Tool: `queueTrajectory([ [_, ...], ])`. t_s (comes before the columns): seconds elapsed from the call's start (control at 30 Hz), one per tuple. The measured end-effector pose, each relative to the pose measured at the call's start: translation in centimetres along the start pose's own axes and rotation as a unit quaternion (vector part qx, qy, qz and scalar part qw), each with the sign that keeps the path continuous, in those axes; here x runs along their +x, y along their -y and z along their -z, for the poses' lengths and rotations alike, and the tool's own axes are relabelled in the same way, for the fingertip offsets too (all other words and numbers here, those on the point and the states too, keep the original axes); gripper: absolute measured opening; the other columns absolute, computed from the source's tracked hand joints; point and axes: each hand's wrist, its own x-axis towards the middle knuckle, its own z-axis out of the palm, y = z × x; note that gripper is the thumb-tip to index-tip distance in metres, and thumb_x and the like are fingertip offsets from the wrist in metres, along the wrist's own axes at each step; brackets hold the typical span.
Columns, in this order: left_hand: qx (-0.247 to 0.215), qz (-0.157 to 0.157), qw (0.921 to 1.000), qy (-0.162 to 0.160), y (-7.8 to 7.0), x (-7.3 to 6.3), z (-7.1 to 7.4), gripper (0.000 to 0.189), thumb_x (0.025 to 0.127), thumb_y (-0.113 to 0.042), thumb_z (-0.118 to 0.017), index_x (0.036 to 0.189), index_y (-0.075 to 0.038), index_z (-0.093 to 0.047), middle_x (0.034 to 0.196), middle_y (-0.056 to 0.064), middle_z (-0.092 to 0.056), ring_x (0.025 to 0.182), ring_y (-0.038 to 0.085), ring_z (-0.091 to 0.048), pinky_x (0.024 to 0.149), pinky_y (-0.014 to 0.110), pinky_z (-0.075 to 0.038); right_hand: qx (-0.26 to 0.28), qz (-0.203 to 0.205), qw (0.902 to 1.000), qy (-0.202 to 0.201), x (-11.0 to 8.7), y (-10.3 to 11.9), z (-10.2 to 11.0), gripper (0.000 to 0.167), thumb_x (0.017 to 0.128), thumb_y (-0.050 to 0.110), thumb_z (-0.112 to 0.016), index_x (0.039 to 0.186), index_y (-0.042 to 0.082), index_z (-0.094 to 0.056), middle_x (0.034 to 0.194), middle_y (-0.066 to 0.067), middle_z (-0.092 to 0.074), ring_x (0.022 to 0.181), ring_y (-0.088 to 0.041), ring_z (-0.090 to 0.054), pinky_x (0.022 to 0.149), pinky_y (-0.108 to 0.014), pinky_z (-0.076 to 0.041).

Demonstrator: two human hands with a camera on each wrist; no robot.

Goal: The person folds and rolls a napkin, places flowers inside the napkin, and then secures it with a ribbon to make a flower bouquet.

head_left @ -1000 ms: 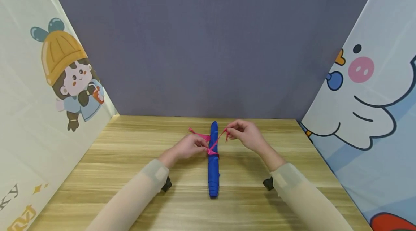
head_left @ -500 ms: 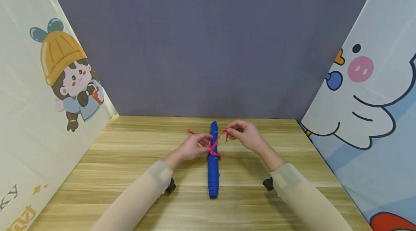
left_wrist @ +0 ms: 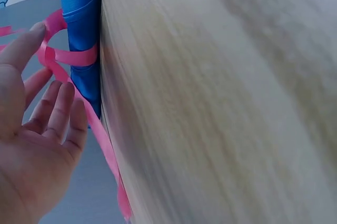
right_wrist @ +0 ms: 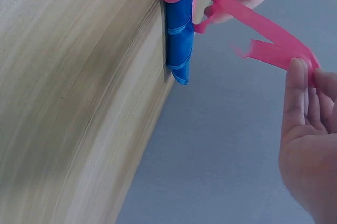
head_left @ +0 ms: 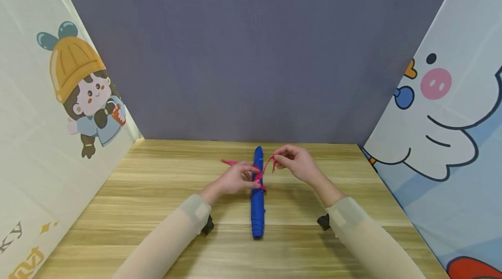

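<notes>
A long, narrow blue roll (head_left: pixel 257 213) lies lengthwise on the wooden table, its surface shiny and layered. A pink ribbon (right_wrist: pixel 253 19) goes round it and crosses on top. Between thumb and fingertips, my right hand (head_left: pixel 294 163) pinches one end of the ribbon, raised to the right of the roll, with a short tail hanging past the fingers. My left hand (head_left: pixel 234 178) is over the crossing, thumb and index finger apart. In the left wrist view its thumb tip meets a ribbon loop (left_wrist: pixel 50 50). The other ribbon end (left_wrist: pixel 108 150) trails off to the left.
The wooden table (head_left: pixel 157 209) ends at a grey back panel (head_left: pixel 251 52). Cartoon-printed panels stand on the left (head_left: pixel 31 117) and right (head_left: pixel 451 148). A dark wrist device (head_left: pixel 323 222) shows under each sleeve.
My left hand has let go of the ribbon at the roll's left edge and moved right, over the crossing. The left ribbon tail has shifted slightly left. My right hand has held still.
</notes>
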Motion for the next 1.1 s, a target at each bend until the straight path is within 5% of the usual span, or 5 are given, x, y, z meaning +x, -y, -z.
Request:
queueTrajectory([
  [0.2, 0.013, -0.02, 0.9997, 0.011, -0.01, 0.11, -0.11, 0.041, 0.098, -0.025, -0.086, 0.133, -0.008, -0.077, 0.135, 0.012, -0.067, 0.098, 0.015, -0.067, 0.083, 0.031, -0.059, -0.005, -0.001, 1.0, 0.0, -0.12, 0.06, 0.11, 0.019, 0.108, 0.018, -0.072, 0.118, 0.003, -0.077, 0.104, -0.017, -0.078, 0.092, -0.026, -0.077, 0.079, -0.027, -0.066],
  [0.5, 0.026, -0.035, 0.999, 0.005, 0.11, 0.34, -0.35, 0.012, 0.1, -0.024, -0.083, 0.094, -0.013, -0.084, 0.106, 0.003, -0.07, 0.095, 0.013, -0.056, 0.081, 0.027, -0.049, 0.002, 0.004, 1.0, 0.0, -0.03, 0.02, 0.1, 0.018, 0.107, 0.016, -0.073, 0.117, 0.001, -0.077, 0.102, -0.017, -0.079, 0.091, -0.027, -0.077, 0.078, -0.028, -0.066],
  [0.87, -0.041, -0.003, 0.9991, 0.009, -0.05, 0.32, -0.31, 0.016, 0.103, -0.024, -0.08, 0.094, -0.011, -0.078, 0.086, -0.007, -0.068, 0.075, 0.006, -0.057, 0.065, 0.021, -0.048, 0.003, 0.005, 1.0, 0.003, -0.06, 0.09, 0.05, 0.018, 0.108, 0.014, -0.072, 0.118, 0.001, -0.077, 0.102, -0.019, -0.078, 0.09, -0.026, -0.077, 0.078, -0.027, -0.066],
  [1.1, -0.051, -0.019, 0.9985, -0.001, 0.04, 0.22, -0.38, 0.014, 0.1, -0.019, -0.083, 0.091, -0.01, -0.077, 0.095, -0.002, -0.067, 0.088, 0.011, -0.056, 0.072, 0.023, -0.048, 0.001, 0.0, 1.0, 0.005, -0.13, 0.07, -0.02, 0.018, 0.108, 0.015, -0.072, 0.119, 0.001, -0.077, 0.103, -0.018, -0.078, 0.09, -0.025, -0.077, 0.078, -0.028, -0.066],
])
